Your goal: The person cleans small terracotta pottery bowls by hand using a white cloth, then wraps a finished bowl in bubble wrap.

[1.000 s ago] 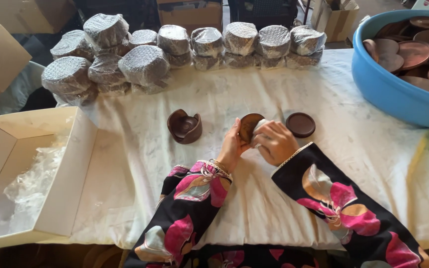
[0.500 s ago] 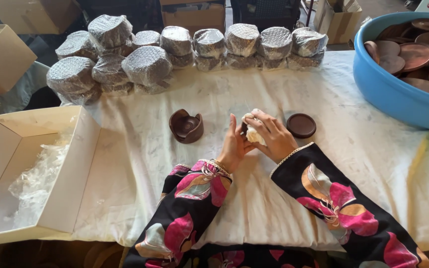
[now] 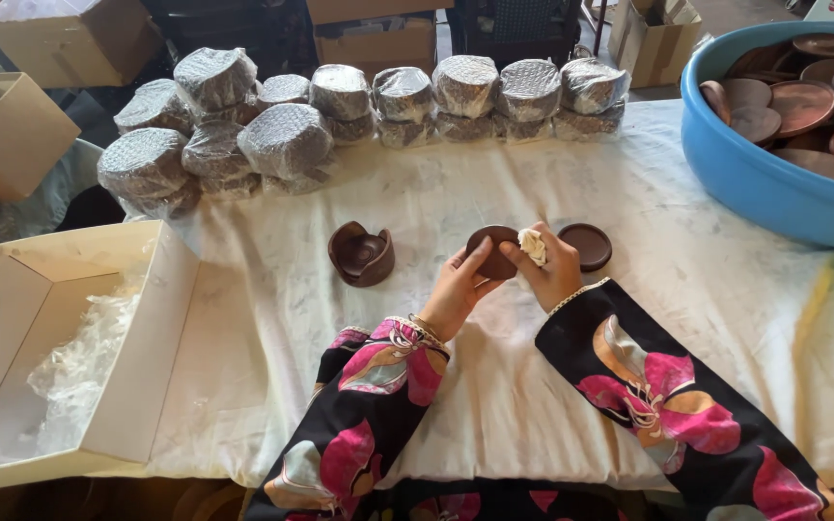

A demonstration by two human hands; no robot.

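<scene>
Cloth (image 3: 533,244) shifted; hands (image 3: 509,270) tilt disc (image 3: 490,251).

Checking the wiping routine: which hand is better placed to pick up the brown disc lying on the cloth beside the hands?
Probably the right hand: the brown disc lies just beside it, though it grips a white rag. The left hand holds the brown lid.

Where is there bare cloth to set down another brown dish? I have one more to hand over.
Bare cloth lies between the brown holder and the wrapped bundles, and right of the flat lid toward the blue tub. It is crowded around the left hand and right hand.
</scene>
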